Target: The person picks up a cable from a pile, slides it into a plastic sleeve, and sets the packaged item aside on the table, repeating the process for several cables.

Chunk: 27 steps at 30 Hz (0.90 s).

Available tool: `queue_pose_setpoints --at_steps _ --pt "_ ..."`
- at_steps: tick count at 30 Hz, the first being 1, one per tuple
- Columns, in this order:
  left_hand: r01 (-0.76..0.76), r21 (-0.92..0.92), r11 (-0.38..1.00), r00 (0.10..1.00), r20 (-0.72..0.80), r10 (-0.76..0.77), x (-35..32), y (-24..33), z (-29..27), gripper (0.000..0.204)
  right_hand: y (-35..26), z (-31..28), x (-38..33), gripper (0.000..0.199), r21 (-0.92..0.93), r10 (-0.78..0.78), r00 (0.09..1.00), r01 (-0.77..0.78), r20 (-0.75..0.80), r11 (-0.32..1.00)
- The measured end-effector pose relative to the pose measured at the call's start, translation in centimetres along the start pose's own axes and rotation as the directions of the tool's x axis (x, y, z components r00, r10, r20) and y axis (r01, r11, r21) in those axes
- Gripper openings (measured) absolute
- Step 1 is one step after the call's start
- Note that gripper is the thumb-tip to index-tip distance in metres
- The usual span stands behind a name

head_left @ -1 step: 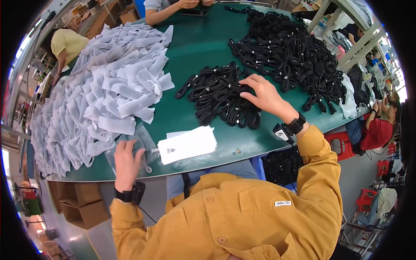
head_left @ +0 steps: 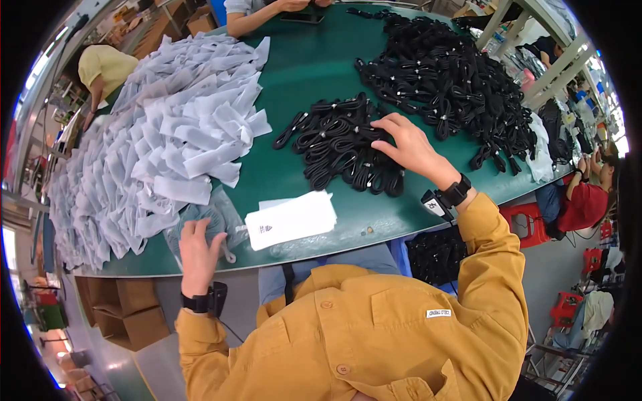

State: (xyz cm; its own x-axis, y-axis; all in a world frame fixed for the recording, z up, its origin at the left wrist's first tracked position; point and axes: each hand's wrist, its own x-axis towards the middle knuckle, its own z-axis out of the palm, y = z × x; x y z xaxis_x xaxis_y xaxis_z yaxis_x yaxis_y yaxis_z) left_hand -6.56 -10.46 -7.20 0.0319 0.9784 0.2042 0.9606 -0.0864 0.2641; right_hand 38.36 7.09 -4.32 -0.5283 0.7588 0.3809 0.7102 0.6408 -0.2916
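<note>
Picking stage: your right hand (head_left: pixel 408 144) spreads open on the bundled black cables (head_left: pixel 341 144); left hand (head_left: pixel 197 250) pins a clear bag (head_left: pixel 214 220), fingers flat. Next, grip one bundle.

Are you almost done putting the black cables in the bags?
Not nearly. One flat white packet lies at the table edge. The right hand reaches into the small pile of coiled black cables, the left hand touches a clear bag. The big cable heap and empty bags remain.

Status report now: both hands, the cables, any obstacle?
Left hand flat on clear bag. Right hand on small cable pile. White sleeve between them; nothing blocking.
</note>
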Motion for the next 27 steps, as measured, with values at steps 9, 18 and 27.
queue_pose_setpoints --at_steps 9,18,27 --pt "0.088 -0.092 0.992 0.983 -0.154 -0.101 -2.9 -1.5 3.0 0.03 -0.2 3.5 0.7 0.021 -0.052 0.158 0.974 -0.168 -0.162 0.984" --pt "-0.161 -0.343 0.925 0.956 -0.286 0.06 -0.1 8.9 1.2 0.01 -7.8 2.7 -7.8 0.017 0.633 0.475 0.876 -0.323 -0.081 0.703" --pt "-0.252 -0.427 0.868 0.967 -0.138 0.213 3.3 16.3 8.5 0.008 -9.4 5.9 -10.2 0.022 0.311 0.253 0.955 -0.196 -0.153 0.93"
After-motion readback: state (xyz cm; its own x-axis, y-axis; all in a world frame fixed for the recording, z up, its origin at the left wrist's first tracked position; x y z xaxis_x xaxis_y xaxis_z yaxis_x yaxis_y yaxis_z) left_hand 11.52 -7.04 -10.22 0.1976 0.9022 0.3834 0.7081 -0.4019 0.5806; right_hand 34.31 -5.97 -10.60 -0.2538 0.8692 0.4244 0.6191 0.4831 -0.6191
